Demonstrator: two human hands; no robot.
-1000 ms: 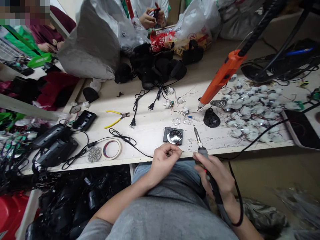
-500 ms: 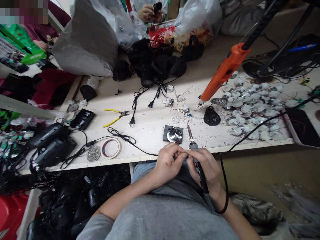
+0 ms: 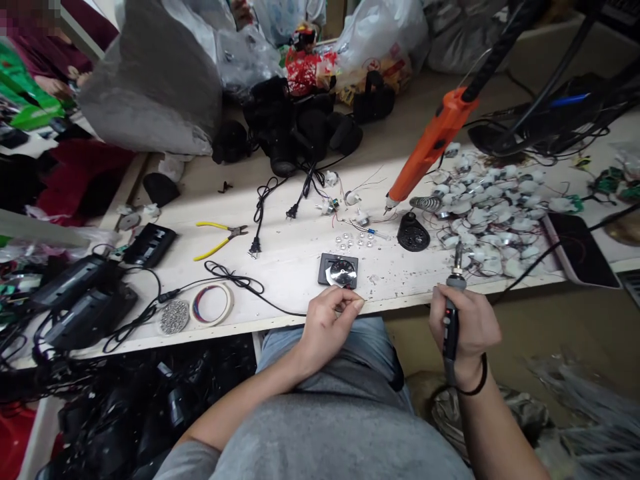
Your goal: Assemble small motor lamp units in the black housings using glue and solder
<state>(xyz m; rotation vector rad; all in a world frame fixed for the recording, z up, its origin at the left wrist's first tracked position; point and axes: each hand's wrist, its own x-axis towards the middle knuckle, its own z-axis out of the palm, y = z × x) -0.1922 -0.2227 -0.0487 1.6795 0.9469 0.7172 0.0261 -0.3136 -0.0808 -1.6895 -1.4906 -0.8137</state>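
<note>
My left hand [image 3: 327,317] is closed in a pinch at the table's front edge. A thin black power cord [image 3: 280,308] runs from the left into its fingers, and the cord's tip is mostly hidden. Just beyond lies a small dark square device [image 3: 325,267] with a shiny round disc [image 3: 343,272] on it. My right hand [image 3: 467,323] grips a soldering iron [image 3: 451,320], tip pointing up and away. The iron stands off the table edge, in front of a heap of small white motor units [image 3: 480,213] with thin red wires.
An orange electric screwdriver [image 3: 425,153] hangs over the table. Yellow-handled cutters [image 3: 215,240], a tape roll [image 3: 227,303] and a round metal-wool pad [image 3: 174,317] lie left. A phone [image 3: 583,250] lies right. Another person's hands [image 3: 60,83] show at the far left.
My right hand has moved away to the right with the soldering iron, leaving my left hand. My left hand stays by the device, still pinching the cord.
</note>
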